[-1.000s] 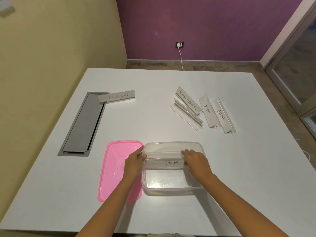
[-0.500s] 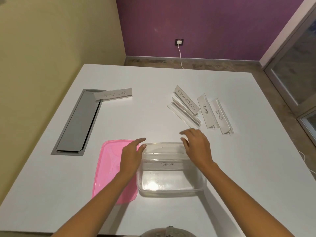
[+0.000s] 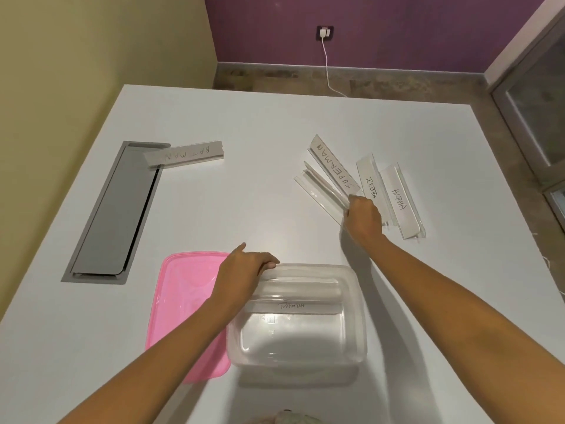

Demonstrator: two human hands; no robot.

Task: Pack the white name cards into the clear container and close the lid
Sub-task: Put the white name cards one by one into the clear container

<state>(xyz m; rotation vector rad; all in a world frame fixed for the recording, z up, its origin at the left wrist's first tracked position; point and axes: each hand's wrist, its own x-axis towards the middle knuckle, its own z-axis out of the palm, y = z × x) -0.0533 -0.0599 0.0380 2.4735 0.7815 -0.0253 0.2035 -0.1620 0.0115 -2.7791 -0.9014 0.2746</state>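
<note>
The clear container sits near the table's front edge with the PANDA name card lying inside it. My left hand rests on the container's far left rim. My right hand has closed on the near end of the blank clear card holder, beside the SUPERMAN card. The ZEBRA card and ALPHA card lie just right of that hand. The BATMAN card lies far left. The pink lid lies flat, left of the container.
A grey cable hatch is set into the white table at the left, partly under the BATMAN card. Past the far table edge are the floor, a purple wall and a charger cable.
Both hands let go of the PANDA card inside the container. My right hand moved up and right to the card pile and closed on the blank holder. My left hand shifted onto the container's rim.
</note>
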